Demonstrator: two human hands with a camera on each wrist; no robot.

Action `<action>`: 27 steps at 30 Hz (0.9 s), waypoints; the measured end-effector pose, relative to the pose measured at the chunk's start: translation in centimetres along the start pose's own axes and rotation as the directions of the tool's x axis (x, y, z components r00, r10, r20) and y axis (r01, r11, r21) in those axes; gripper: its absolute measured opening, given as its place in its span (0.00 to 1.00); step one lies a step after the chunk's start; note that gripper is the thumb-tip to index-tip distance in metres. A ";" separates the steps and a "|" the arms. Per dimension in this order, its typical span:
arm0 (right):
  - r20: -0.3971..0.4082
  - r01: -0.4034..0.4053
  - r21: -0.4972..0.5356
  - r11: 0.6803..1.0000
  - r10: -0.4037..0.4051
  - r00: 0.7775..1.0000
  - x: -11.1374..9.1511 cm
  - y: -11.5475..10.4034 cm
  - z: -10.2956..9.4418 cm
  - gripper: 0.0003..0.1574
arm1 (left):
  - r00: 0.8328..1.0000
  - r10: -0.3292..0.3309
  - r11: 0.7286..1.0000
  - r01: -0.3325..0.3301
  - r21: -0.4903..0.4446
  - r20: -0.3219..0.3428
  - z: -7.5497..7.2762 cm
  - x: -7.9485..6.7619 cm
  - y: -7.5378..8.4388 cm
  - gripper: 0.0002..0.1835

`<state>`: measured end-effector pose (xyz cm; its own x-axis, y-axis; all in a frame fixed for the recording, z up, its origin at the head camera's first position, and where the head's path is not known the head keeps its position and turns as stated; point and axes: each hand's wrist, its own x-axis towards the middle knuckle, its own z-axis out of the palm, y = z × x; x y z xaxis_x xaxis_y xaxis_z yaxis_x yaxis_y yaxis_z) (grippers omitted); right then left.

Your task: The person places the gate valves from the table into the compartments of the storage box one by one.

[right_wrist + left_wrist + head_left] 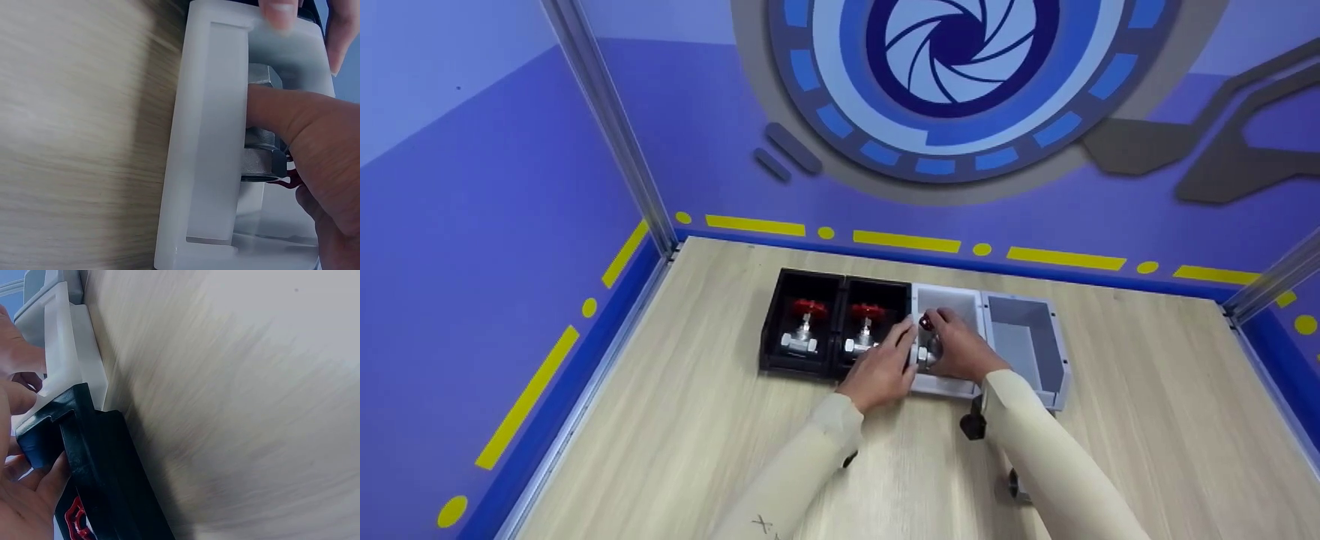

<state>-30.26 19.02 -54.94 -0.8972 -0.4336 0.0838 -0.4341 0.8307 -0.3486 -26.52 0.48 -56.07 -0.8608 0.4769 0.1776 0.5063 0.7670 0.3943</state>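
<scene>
My right hand [964, 349] reaches into the white bin [949, 388] and grips a metal valve [259, 160] with a red handwheel [926, 322]. The thumb lies across the valve's body in the right wrist view; the hand hides much of it. At the divide between the white bin and the neighbouring black bin [109, 461], my left hand [881, 371] pinches the adjoining walls. Its thumb laps over the white side, while other fingers [53, 481] reach inside the black bin. That bin contains a second valve [864, 330], partly behind the left hand.
Farthest left, another black bin [769, 341] holds a valve [804, 330] with a red handwheel. A grey bin [1061, 352] closes the row on the right. The row stands on a wooden table [697, 420], with blue panels [885, 202] behind it.
</scene>
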 end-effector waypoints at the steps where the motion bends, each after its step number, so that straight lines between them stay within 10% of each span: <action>1: -0.002 -0.001 -0.002 1.000 0.001 1.000 0.0 0.0 0.0 0.60 | 1.000 -0.001 1.000 0.001 0.002 0.001 0.0 0.0 0.0 0.34; 27: 0.038 -0.092 -0.019 0.996 0.093 0.995 -0.6 -1.1 -0.6 0.59 | 1.000 -0.005 1.000 0.005 -0.022 0.005 -0.2 -0.3 0.2 0.33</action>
<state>-29.30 18.59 -54.05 -0.9297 -0.3680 0.0154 -0.3512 0.8734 -0.3374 -26.20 0.38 -55.89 -0.8630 0.4755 0.1708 0.5007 0.7595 0.4153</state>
